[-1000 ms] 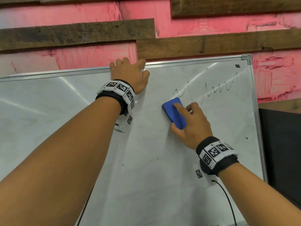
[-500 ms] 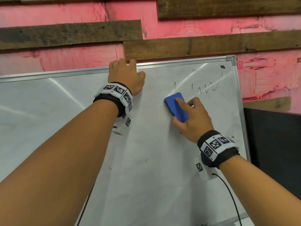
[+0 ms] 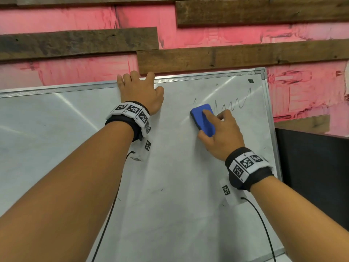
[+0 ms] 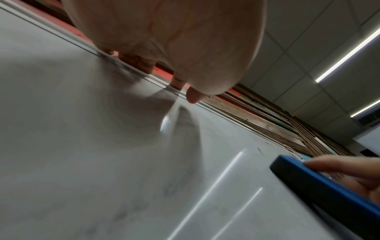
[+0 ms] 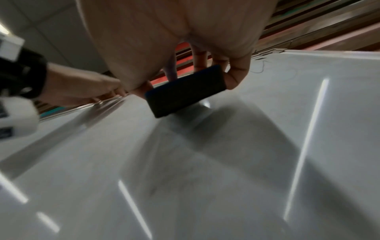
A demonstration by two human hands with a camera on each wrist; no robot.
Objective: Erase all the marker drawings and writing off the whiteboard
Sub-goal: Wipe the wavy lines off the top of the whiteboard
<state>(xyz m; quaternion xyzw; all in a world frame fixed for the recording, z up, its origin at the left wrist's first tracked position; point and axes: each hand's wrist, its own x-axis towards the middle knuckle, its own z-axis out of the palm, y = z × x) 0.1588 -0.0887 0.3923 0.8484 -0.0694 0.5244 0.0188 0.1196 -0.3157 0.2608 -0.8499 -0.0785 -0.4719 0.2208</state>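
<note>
A whiteboard point(image 3: 170, 186) in a metal frame leans against the wall. A black marker squiggle point(image 3: 239, 104) runs along its upper right, with a small black mark point(image 3: 250, 80) near the top right corner. My right hand point(image 3: 221, 135) grips a blue eraser point(image 3: 203, 120) flat on the board, just left of the squiggle; the right wrist view shows the eraser point(image 5: 185, 92) pinched between thumb and fingers. My left hand point(image 3: 140, 91) holds the board's top edge, its fingers hooked over the frame point(image 4: 144, 65). The eraser point(image 4: 320, 183) also shows in the left wrist view.
A pink wall with dark wooden planks point(image 3: 226, 57) rises behind the board. A black panel point(image 3: 311, 176) stands just right of the board's right edge. Faint smudges point(image 3: 160, 190) dot the lower board. Thin black cables point(image 3: 262, 224) hang from both wrists.
The right hand slid the eraser up and to the right into the squiggle's left end, which is now wiped away. The left hand kept its hold on the top edge.
</note>
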